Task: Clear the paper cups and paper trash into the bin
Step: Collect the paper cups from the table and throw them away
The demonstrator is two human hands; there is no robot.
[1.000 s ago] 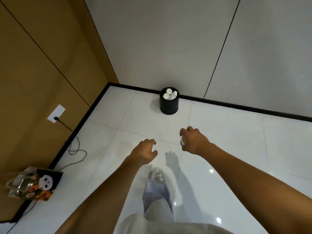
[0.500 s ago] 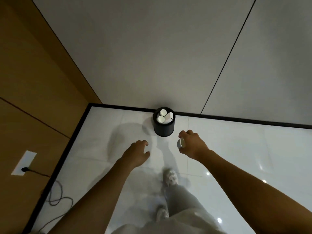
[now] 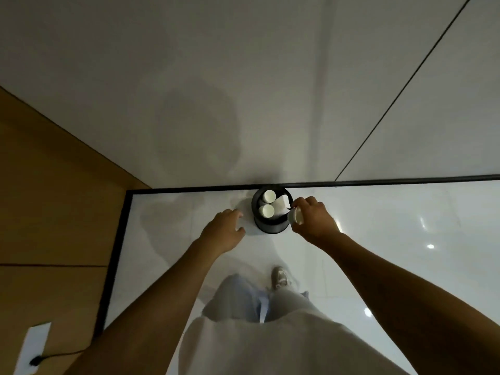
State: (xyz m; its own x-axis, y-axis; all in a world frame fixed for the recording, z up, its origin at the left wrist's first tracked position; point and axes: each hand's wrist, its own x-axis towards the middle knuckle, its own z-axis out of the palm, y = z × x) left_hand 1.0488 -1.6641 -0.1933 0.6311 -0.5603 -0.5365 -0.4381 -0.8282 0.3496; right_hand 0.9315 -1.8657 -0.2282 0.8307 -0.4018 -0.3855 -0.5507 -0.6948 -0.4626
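The right hand [image 3: 313,219] curls its fingers round a white cup [image 3: 295,215], holding it at the right rim of the black bin [image 3: 269,227]. The bin stands on the floor [image 3: 392,239] against the wall's edge, with two cups and paper inside. The left hand [image 3: 224,231] hangs loosely open, holding nothing, just left of the bin.

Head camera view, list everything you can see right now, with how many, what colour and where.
bin: one, black, on the floor against the wall.
paper cups in bin: two white cups showing, plus white paper beside them.
held cup: one, white, at the bin's right rim.
floor: white glossy tiles.
wall socket: one, white, lower left, black cord plugged in.
shoe: one, pale.
left hand: empty, left of the bin.
right hand: grips the held cup.
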